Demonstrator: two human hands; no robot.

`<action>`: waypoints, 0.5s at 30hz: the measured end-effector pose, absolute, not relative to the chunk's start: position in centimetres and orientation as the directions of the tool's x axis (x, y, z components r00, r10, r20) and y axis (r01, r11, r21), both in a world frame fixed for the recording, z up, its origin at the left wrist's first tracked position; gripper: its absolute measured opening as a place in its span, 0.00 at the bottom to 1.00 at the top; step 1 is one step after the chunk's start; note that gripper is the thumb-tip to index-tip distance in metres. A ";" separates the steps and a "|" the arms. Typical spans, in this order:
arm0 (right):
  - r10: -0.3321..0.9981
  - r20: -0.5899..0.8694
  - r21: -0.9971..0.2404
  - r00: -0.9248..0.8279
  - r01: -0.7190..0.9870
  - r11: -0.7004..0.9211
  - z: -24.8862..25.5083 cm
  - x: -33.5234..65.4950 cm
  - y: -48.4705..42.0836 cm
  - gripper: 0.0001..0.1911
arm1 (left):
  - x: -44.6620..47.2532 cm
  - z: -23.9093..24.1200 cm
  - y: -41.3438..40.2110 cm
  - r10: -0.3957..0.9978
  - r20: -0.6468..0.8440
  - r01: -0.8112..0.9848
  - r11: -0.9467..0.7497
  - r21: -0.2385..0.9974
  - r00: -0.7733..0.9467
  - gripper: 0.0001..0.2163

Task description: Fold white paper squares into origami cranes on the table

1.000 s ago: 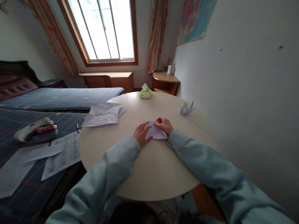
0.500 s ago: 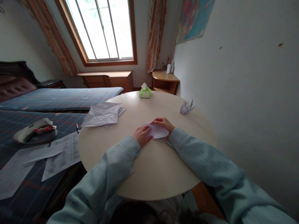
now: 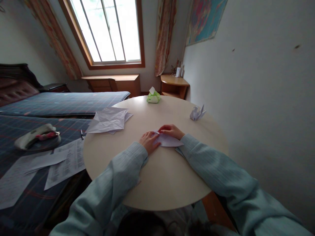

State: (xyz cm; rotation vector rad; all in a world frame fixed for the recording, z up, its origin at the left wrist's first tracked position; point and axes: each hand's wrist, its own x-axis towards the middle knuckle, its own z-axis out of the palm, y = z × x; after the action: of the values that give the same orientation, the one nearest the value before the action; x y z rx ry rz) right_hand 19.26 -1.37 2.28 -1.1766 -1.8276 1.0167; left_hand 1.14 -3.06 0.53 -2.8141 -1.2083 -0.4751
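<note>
A folded sheet of white paper point(image 3: 169, 141) lies on the round table in front of me, its pointed end toward the right. My left hand point(image 3: 149, 141) holds its left end down, fingers over the top and thumb along the near edge. At the paper's far edge, my right hand point(image 3: 172, 131) pinches a flap between thumb and fingers. Both hands touch the paper and sit close together. My left fingers cover the paper's left tip. To the right stands a folded paper crane point(image 3: 197, 113), apart from both hands.
The round table point(image 3: 159, 183) bears creased paper sheets point(image 3: 109, 120) at left and a green tissue pack point(image 3: 153, 96) at the back. Left of it, a bed point(image 3: 14, 131) holds printed sheets point(image 3: 66, 160), a pen point(image 3: 82, 134) and a pale case point(image 3: 36, 137). A wall point(image 3: 258, 98) rises on the right.
The paper's right end has flattened and now reaches farther right as a point. My right fingers have drawn in slightly at the far edge; my left hand has barely moved.
</note>
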 end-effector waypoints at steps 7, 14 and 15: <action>0.938 0.084 -0.792 -0.335 0.549 0.267 3.8 20.1 -2.1 0.18 | 1.6 1.7 -3.8 0.753 0.257 0.778 -0.628 0.008 0.605 0.20; 0.901 0.244 -0.382 -0.358 0.819 0.429 4.5 20.8 -2.6 0.09 | 2.6 2.1 -4.5 0.771 0.236 0.802 -0.592 -0.076 0.591 0.23; 0.895 0.259 -0.335 -0.362 0.836 0.435 4.5 20.7 -2.6 0.09 | 2.7 2.1 -4.5 0.773 0.232 0.804 -0.589 -0.082 0.590 0.24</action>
State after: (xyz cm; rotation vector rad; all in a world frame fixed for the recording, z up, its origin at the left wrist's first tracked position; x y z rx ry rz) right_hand 20.72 -2.65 4.51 -1.4685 -2.2923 0.2028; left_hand 2.71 -4.54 2.12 -2.6390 -1.3219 -0.2565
